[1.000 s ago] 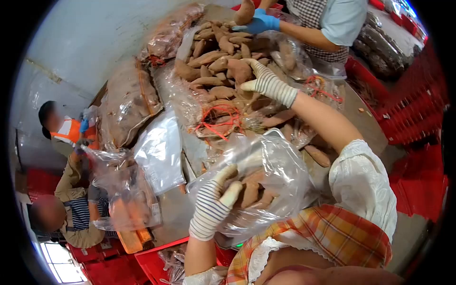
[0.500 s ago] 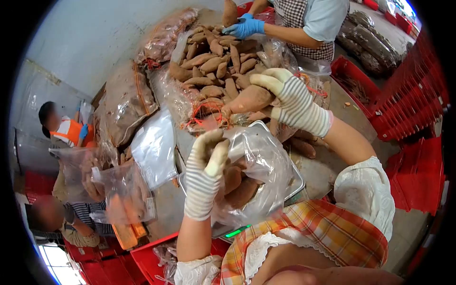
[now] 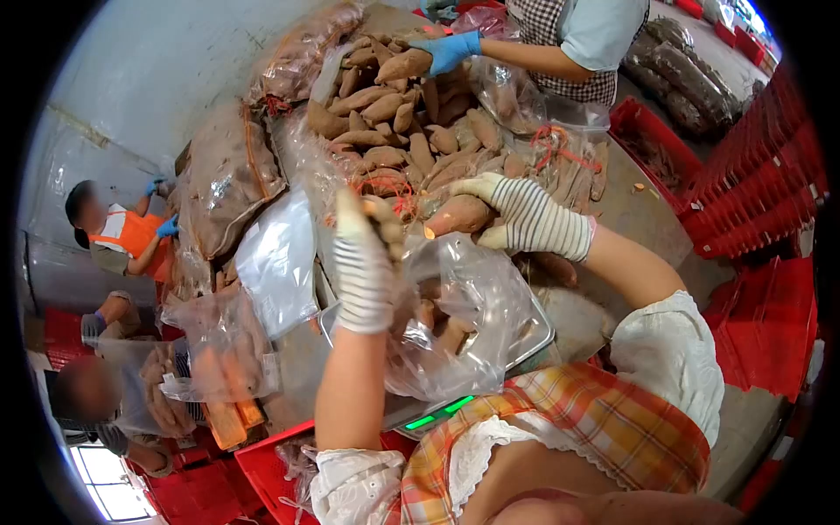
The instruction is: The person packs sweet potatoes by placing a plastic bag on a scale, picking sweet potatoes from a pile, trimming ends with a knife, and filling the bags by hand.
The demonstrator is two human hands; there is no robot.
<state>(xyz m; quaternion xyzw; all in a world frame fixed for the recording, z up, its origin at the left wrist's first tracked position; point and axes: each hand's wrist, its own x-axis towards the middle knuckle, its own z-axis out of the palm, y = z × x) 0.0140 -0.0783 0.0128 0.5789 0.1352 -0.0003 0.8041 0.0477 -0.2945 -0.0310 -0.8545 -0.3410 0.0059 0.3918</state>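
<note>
One sweet potato (image 3: 460,215), clasped in right hand (image 3: 532,213); left hand (image 3: 361,273) half-curled, hold unclear; likely bagging, next needing plastic bag (image 3: 479,306) open.

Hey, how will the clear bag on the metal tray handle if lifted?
The clear bag looks floppy, its film crumpled. It would probably sag, with brown tubers inside. Its mouth seems open, so tipping might spill them.
</note>
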